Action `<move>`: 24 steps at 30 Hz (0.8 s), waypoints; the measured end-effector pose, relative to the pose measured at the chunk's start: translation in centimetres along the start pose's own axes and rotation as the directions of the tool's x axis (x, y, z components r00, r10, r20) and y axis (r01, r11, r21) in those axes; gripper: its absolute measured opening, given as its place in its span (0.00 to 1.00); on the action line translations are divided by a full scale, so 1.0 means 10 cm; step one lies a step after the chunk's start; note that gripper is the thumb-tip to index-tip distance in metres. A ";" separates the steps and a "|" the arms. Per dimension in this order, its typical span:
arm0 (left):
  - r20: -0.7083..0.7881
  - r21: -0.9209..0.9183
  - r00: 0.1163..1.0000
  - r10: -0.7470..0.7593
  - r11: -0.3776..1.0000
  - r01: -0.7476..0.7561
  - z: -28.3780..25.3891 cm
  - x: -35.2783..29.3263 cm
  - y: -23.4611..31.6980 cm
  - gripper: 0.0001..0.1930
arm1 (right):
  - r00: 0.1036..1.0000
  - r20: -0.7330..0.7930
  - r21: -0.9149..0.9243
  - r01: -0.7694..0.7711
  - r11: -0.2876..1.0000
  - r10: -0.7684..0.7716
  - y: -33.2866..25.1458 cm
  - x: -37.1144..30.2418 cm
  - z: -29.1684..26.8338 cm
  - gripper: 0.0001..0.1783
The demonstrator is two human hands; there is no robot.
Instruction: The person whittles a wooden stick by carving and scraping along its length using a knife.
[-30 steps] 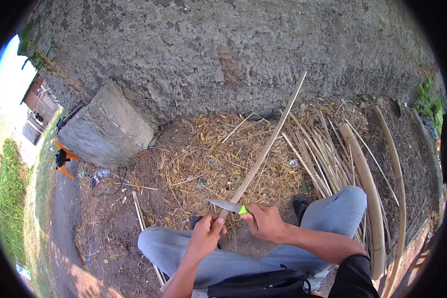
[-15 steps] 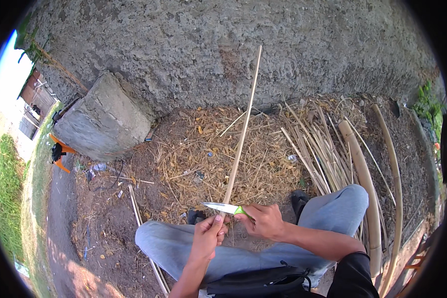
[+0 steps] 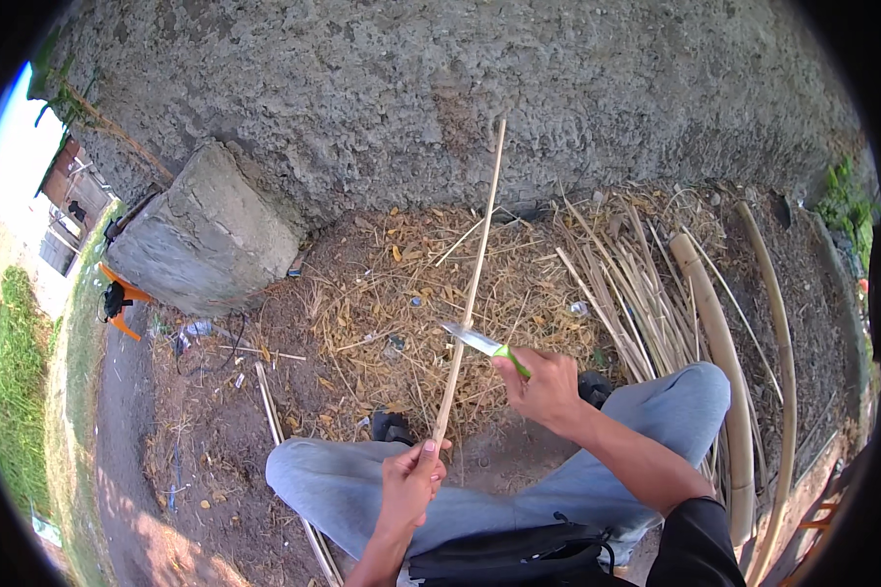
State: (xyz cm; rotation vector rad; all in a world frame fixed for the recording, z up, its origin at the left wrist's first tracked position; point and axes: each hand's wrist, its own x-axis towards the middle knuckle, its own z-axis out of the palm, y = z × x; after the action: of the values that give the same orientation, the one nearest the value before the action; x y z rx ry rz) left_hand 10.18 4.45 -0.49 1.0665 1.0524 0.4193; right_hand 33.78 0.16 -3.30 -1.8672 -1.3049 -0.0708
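My left hand (image 3: 411, 481) is closed around the near end of a long, pale bamboo strip (image 3: 484, 231), which slants up and away from me toward the wall. In my right hand (image 3: 546, 387) is a knife (image 3: 478, 340) with a green handle, held in a closed grip. Its blade points left and crosses the strip partway along its length. Whether the edge is cutting into the strip or just resting on it, I cannot tell.
Several split bamboo strips (image 3: 646, 303) lie heaped to the right, beside thick bamboo poles (image 3: 719, 362). A rough grey wall (image 3: 558, 98) rises ahead. A concrete block (image 3: 210, 230) stands at the left. Shavings and dry leaves (image 3: 362, 313) cover the ground before my bent legs.
The knife has moved away from my left hand, farther up the strip. My left hand and the strip's far end have come a little nearer to me.
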 end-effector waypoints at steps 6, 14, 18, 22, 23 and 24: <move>0.064 -0.006 0.997 -0.047 0.999 0.047 -0.06 -0.11 0.01 0.17 | 0.990 -0.143 0.007 0.020 1.000 -0.019 0.09 0.11 -0.10 0.14; 0.101 0.087 0.991 -0.086 0.993 0.078 -0.27 -0.50 -0.26 0.17 | 0.937 -0.262 -0.059 -0.255 0.965 0.231 0.52 0.52 -0.43 0.21; 0.133 0.177 0.986 -0.098 0.981 0.073 -0.53 -0.56 -0.27 0.16 | 0.773 -0.221 0.331 -0.515 0.791 0.595 0.91 0.69 -0.69 0.26; 0.057 0.067 0.982 -0.178 0.983 0.174 -0.52 -0.41 -0.19 0.17 | 0.841 -0.154 0.469 -0.400 0.787 0.519 0.49 0.51 -0.51 0.25; 0.052 0.060 0.984 -0.171 0.984 0.168 -0.46 -0.34 -0.17 0.17 | 0.892 -0.009 0.460 -0.397 0.794 0.451 0.26 0.37 -0.43 0.24; 0.063 -0.028 0.982 -0.176 0.984 0.178 -0.40 -0.24 -0.14 0.17 | 0.918 0.133 0.450 -0.392 0.802 0.374 0.04 0.19 -0.33 0.24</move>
State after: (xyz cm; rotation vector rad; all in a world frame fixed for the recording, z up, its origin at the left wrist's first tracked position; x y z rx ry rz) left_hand 5.37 4.05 -0.84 0.9412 1.0731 0.2595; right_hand 36.22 -0.56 -0.49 -1.6683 -0.8401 0.4621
